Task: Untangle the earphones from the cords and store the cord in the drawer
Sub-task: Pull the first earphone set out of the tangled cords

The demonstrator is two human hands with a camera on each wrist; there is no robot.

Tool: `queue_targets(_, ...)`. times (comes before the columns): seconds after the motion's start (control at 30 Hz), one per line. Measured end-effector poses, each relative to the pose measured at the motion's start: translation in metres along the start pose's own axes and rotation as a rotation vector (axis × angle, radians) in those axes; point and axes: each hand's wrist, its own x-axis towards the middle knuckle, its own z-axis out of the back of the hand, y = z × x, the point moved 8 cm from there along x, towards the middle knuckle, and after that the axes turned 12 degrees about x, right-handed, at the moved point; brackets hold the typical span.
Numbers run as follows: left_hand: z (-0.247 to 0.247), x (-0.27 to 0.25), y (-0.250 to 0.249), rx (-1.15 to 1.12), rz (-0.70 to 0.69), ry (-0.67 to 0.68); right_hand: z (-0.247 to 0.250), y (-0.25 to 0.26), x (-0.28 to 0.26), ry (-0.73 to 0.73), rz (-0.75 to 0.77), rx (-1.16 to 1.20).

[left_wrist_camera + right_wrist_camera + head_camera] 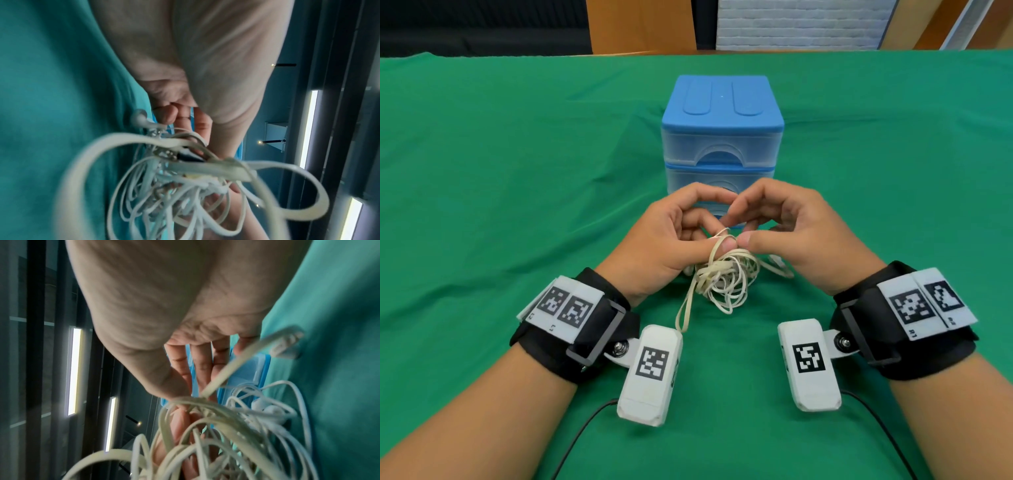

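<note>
On the green cloth (482, 205), in front of the blue plastic drawer unit (722, 116), your left hand (664, 246) and right hand (791, 236) pinch the flat cream cord (717, 246) atop the tangle (726, 281); 2 white earbuds (269, 412) are snarled in it.

A knotted bundle of flat cream cord (722, 279) and thin white earphones (273, 413) hung just in front of the blue two-drawer unit (722, 137), one cord loop trailing lower. Both translucent drawers were closed.
</note>
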Motion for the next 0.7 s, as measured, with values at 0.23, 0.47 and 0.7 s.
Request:
queue_targets(0.23,0.002,-0.002,-0.006,0.043,-0.034,-0.015,0.000,-0.002,-0.002,0.038,-0.052,-0.003)
queue_targets(0.47,0.015,0.002,-0.002,0.049,-0.027,-0.132,0.008,0.000,0.000,-0.057,-0.018,-0.084)
queue_targets(0.7,0.018,0.001,0.000,0.109,-0.044,-0.169,0.008,0.002,0.000,-0.083,0.006,-0.086)
